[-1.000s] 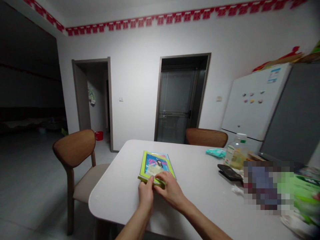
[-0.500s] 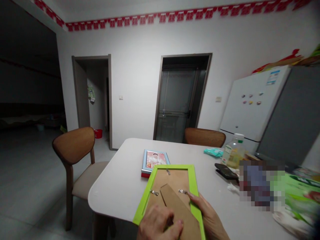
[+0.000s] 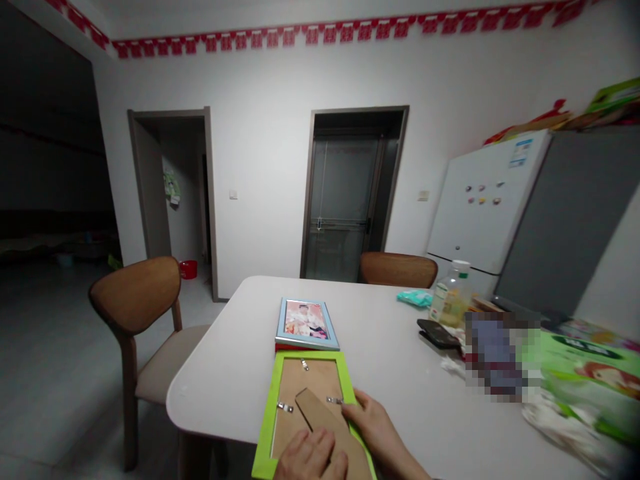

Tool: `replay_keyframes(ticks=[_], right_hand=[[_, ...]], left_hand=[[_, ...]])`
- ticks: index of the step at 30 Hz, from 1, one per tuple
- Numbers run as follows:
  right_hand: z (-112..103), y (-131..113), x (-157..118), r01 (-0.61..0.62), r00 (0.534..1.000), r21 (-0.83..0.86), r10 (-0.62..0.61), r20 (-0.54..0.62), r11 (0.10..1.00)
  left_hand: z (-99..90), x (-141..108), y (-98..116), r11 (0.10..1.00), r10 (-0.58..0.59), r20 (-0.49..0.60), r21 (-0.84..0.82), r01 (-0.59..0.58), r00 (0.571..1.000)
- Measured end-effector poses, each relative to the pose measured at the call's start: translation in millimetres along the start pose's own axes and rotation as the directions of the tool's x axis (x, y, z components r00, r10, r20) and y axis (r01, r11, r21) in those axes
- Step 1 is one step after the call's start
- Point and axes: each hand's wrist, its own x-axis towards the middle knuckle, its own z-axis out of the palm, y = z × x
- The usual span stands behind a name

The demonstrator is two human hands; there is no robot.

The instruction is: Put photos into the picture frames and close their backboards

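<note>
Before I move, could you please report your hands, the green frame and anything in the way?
Left hand on the green frame's back; right hand at its right edge. Back side showing, stand visible. Blue frame just beyond it.

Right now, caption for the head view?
Left hand on back of green frame, right hand at its edge, blue frame beyond.

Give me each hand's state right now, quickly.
Left hand: fingers on the brown stand; whether they grip it cannot be told.
Right hand: closed on the right edge of the green frame.
</note>
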Motion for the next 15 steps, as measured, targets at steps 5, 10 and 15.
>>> replay_keyframes(ticks=[5, 10, 15], right_hand=[[-15.8, 16.2, 23.4, 0.145, 0.971, -0.557, -0.226, -0.080, 0.818], [-19.2, 27.6, 29.7, 0.175, 0.942, -0.866, -0.336, 0.009, 0.469], [-2.5, -9.3, 40.3, 0.165, 0.882, -0.939, -0.472, 0.004, 0.300]], left_hand=[[26.0, -4.9, 3.4, 0.999, 0.023, -0.011, -0.033, -0.023, 1.000], [18.1, -1.6, -11.1, 0.974, 0.033, 0.383, -0.220, 0.057, 0.923], [-11.4, 51.1, -50.7, 0.942, -0.288, 0.472, -0.018, 0.336, 0.833]])
